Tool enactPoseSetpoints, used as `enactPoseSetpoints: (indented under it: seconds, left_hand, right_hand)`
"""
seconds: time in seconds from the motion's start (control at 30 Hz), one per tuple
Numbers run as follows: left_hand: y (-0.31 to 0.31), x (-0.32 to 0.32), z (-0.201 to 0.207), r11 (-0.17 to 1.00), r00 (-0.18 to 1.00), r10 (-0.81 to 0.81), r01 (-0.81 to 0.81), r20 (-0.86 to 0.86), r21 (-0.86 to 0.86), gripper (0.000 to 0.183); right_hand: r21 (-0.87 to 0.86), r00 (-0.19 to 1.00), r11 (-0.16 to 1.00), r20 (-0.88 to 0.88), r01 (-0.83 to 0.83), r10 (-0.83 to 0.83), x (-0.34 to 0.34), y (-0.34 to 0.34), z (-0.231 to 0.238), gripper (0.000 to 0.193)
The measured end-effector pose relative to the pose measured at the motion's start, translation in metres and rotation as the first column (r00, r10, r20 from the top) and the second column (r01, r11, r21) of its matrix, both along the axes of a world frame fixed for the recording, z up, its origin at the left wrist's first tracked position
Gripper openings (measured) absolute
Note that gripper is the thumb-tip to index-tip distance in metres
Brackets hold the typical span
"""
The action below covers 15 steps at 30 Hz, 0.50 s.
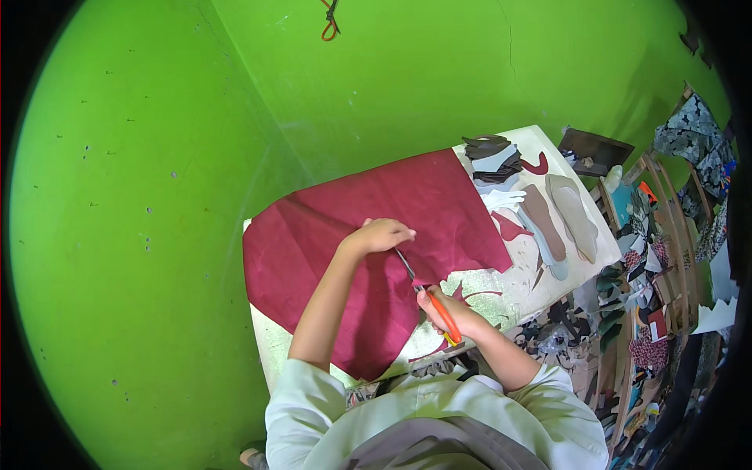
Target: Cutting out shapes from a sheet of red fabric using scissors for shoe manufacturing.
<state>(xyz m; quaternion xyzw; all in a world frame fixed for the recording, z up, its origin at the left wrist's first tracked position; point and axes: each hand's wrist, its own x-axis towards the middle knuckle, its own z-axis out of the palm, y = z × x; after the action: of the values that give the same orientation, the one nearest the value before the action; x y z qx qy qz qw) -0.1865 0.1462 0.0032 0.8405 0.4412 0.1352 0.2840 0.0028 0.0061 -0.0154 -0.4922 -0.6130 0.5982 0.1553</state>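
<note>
A large maroon sheet of fabric-like material (376, 188) covers most of the white table. My left hand (381, 235) is at the middle of the sheet, its fingers closed on the material, though the fingertips are partly hidden. In my right hand (465, 316), at the sheet's near edge, is a pair of scissors with orange handles (445, 316). Their blades point up and left into the sheet, close below my left hand. Beside the cut edge, thin maroon offcuts (482, 294) lie on the tabletop.
On the right of the white table (501, 301) lie grey and brown sole-shaped pieces (570, 211), a stack of dark and pale cut pieces (493, 160) and curved maroon scraps (511, 227). Wooden shelving (666, 211) crammed with scraps stands to the right. Green walls (157, 235) rise behind and left.
</note>
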Motion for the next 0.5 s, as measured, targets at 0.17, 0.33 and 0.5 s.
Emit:
enactPoseSetpoints:
  seconds: [0.17,0.33,0.5]
  left_hand:
    - [0.030,0.033,-0.015,0.761,0.851,-0.369,0.047,-0.373,-0.647,0.064]
    - [0.038,0.046,-0.018,0.769,0.786,-0.347,-0.075,-0.512,-0.635,0.056]
    - [0.045,0.010,-0.034,0.723,0.998,-0.052,0.067,0.042,-0.687,0.029]
  right_hand:
    - [0.028,0.999,0.999,0.049,-0.022,0.021,0.000,-0.002,0.006,0.082]
    - [0.101,0.994,0.994,0.103,-0.032,0.021,0.004,-0.001,0.006,0.083]
    - [-0.007,0.999,1.000,0.034,0.001,0.000,0.006,0.003,0.008,0.079]
